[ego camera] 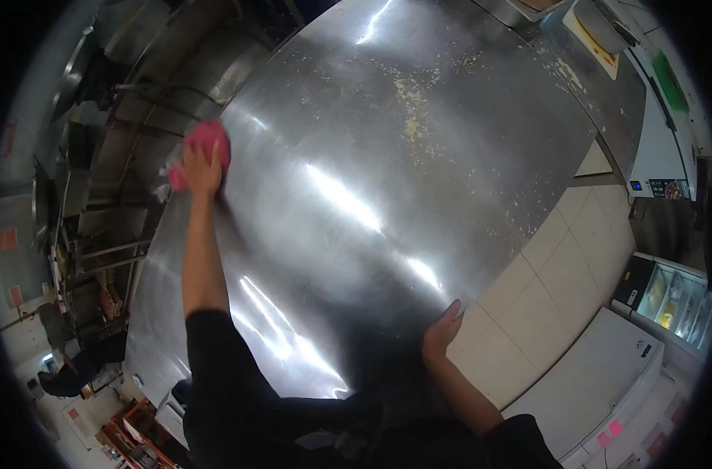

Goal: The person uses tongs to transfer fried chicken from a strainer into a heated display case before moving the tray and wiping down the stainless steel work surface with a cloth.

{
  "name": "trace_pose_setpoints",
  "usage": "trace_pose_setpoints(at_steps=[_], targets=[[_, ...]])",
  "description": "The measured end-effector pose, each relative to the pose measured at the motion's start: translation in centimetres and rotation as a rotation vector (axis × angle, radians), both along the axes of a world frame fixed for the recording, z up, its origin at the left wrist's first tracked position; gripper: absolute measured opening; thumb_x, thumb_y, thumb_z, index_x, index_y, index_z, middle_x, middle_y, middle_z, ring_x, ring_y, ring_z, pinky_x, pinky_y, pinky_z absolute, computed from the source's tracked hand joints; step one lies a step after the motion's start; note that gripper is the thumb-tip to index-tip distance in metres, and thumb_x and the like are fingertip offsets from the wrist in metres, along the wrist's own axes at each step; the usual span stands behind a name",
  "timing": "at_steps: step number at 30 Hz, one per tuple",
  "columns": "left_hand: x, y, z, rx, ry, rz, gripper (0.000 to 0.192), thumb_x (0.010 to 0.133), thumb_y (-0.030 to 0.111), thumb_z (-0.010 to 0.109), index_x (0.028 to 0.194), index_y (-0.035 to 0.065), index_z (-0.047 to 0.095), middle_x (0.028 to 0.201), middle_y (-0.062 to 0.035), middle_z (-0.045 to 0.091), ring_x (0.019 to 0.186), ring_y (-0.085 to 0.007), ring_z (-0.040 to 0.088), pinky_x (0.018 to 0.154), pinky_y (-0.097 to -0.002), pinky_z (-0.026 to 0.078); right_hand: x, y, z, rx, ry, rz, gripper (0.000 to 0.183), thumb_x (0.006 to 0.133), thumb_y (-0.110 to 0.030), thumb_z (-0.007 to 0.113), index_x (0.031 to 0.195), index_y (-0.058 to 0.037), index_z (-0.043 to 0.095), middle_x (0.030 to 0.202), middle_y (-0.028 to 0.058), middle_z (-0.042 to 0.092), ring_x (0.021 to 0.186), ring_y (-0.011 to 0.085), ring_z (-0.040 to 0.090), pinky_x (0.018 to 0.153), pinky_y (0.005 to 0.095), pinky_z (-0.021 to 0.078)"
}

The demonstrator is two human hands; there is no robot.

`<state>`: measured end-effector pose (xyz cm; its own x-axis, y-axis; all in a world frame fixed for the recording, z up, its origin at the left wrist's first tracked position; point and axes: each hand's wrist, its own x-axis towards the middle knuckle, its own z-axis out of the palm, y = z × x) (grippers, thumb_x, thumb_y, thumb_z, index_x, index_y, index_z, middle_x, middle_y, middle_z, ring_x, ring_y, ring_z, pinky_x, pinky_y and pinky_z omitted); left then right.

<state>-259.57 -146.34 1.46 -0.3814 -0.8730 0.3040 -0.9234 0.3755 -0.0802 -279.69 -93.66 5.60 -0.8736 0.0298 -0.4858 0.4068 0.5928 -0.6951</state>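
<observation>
My left hand (pixel 202 170) presses down on a pink cloth (pixel 209 138) at the left edge of a large stainless-steel table (pixel 356 281). Its fingers are spread over the cloth, and part of the cloth hangs past the edge. By the table's right edge is my right hand (pixel 443 334), its thumb side towards the tabletop; whether its fingers grip the rim cannot be seen. Pale crumbs (pixel 413 111) lie scattered over the far part of the table, thickest in a streak near the middle. Around the left hand the steel looks bare and shiny.
Metal racks (pixel 112 252) stand along the left side. To the right are a tiled floor (pixel 525 293), a white chest freezer (pixel 590 363) and a lit display fridge (pixel 672 299). A metal pot (pixel 602 26) sits on the far-right counter. Another person (pixel 80 372) is at lower left.
</observation>
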Motion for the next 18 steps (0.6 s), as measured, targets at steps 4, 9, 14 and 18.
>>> trace_pose_setpoints(at_steps=[4, 9, 14, 18], targets=[[-15.2, -4.3, -0.2, 0.010, 0.153, -0.328, 0.052, 0.093, 0.043, 0.037, 0.119, 0.0009, 0.054, 0.139, -0.0197, 0.035, 0.131, -0.0296, 0.031, 0.107, -0.0498, 0.015, 0.0, 0.4, -1.3, 0.048, 0.101, -0.054, 0.057, 0.098, -0.036, 0.032, 0.121, 0.0157, 0.041, 0.122, 0.0286, 0.047, 0.114, 0.0365, 0.045, 0.101, 0.0371, 0.0289], [-27.4, 8.1, 0.8, 0.010, 0.172, -0.715, 0.039, 0.090, 0.028, 0.042, 0.115, -0.0001, 0.054, 0.138, -0.0176, 0.036, 0.130, -0.0330, 0.029, 0.107, -0.0512, 0.017, 0.1, 0.4, -1.9, 0.142, 0.262, -0.018, 0.060, 0.098, -0.036, 0.034, 0.130, 0.0148, 0.031, 0.136, 0.0299, 0.034, 0.129, 0.0361, 0.031, 0.107, 0.0364, 0.0204], [-32.8, 27.7, 2.5, 0.218, 0.276, -0.893, 0.039, 0.086, 0.028, 0.048, 0.117, 0.0065, 0.056, 0.140, -0.0170, 0.034, 0.134, -0.0313, 0.025, 0.107, -0.0541, 0.014, 0.7, 2.2, -1.8, 0.064, 0.275, 0.068, 0.059, 0.097, -0.035, 0.035, 0.129, 0.0151, 0.031, 0.136, 0.0316, 0.032, 0.129, 0.0393, 0.030, 0.108, 0.0383, 0.0206], [-34.6, 42.5, 5.9, 0.851, -0.088, -1.240, 0.039, 0.083, 0.029, 0.053, 0.116, 0.0095, 0.059, 0.124, -0.0183, 0.048, 0.124, -0.0307, 0.036, 0.104, -0.0511, 0.022, 2.4, 5.0, -4.3, 0.189, 0.568, 0.488, 0.053, 0.097, -0.031, 0.038, 0.131, 0.0091, 0.034, 0.137, 0.0263, 0.035, 0.126, 0.0357, 0.036, 0.106, 0.0379, 0.0249]])
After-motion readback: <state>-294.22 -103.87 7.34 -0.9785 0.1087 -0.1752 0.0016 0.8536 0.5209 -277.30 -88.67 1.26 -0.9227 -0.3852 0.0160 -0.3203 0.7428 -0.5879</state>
